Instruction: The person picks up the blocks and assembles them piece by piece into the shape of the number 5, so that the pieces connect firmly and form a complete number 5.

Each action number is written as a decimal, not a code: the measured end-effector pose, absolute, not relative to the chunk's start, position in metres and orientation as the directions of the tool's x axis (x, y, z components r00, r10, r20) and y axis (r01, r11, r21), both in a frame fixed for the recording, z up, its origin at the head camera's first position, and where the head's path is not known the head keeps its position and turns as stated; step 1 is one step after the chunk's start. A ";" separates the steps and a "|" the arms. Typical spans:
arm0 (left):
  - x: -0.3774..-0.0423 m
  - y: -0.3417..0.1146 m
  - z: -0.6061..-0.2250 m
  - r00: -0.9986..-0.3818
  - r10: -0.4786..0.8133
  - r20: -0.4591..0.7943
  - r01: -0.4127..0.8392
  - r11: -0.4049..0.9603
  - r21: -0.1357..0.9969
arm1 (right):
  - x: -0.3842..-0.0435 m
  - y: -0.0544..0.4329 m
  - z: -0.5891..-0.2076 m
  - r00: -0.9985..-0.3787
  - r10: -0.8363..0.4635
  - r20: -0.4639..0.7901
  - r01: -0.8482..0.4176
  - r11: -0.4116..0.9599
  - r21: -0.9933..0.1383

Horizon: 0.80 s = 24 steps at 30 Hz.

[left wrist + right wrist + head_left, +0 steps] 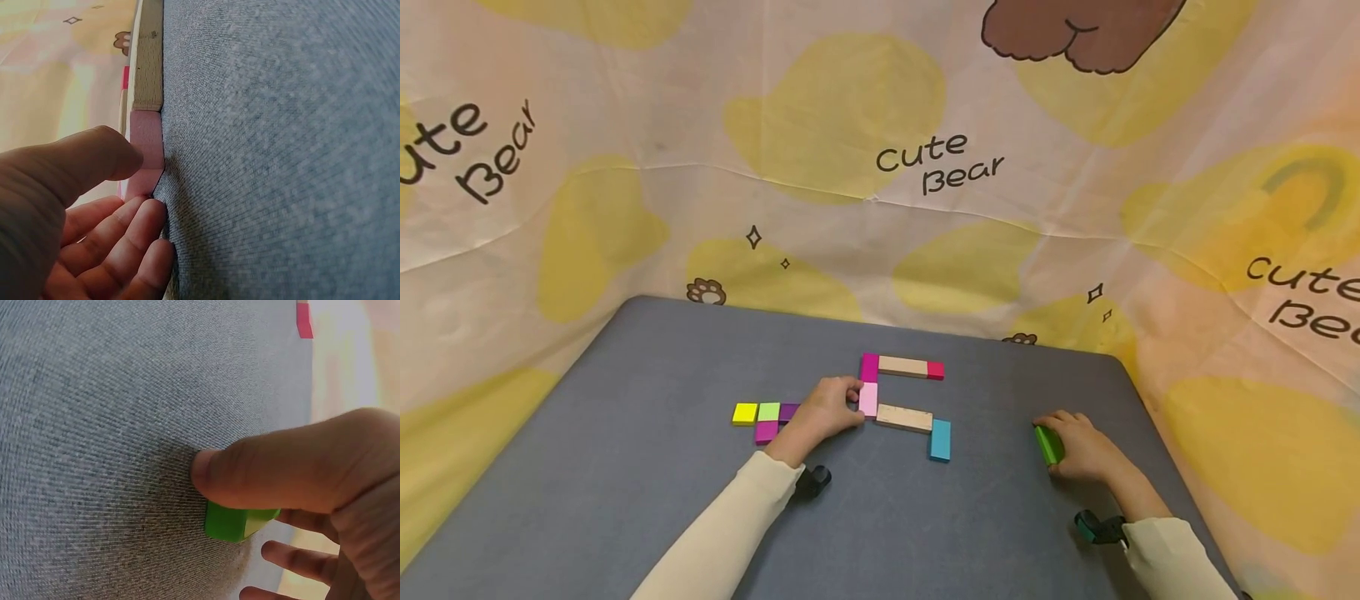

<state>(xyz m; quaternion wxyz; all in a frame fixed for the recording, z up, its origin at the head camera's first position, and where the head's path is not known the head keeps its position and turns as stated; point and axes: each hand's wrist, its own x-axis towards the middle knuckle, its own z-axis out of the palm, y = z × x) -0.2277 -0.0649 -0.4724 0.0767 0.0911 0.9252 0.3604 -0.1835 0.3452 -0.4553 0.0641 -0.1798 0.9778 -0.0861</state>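
In the head view my left hand [829, 408] is at a pale pink block [868, 400] lying flat on the table. The thumb presses on its near end, and the curled fingers lie along its left side, as the left wrist view shows of the pink block [147, 140]. A magenta block [870, 367] adjoins it behind, and a plain wooden block [904, 418] extends to its right. Farther right, my right hand [1082, 448] grips a green block [1049, 446] between thumb and fingers, close over the table. The thumb covers part of the green block [228, 522] in the right wrist view.
A second wooden block [902, 366] ends at a red block [936, 371]. A blue block [940, 440] adjoins the nearer wooden one. Left of my left wrist lie yellow [745, 414], light green [769, 412] and purple blocks [767, 432]. A patterned cloth [820, 275] rises behind the grey table [647, 467].
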 end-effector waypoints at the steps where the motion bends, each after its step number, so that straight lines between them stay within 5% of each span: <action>1: -0.228 -0.065 -0.472 -0.972 0.223 -0.078 0.112 0.724 0.680 | -0.183 0.345 -0.455 -0.927 -0.361 -0.098 -0.338 0.921 -0.195; 24: -0.230 -0.064 -0.476 -0.974 0.208 -0.091 0.092 0.726 0.681 | -0.171 0.302 -0.447 -0.930 -0.366 0.026 -0.360 0.900 -0.246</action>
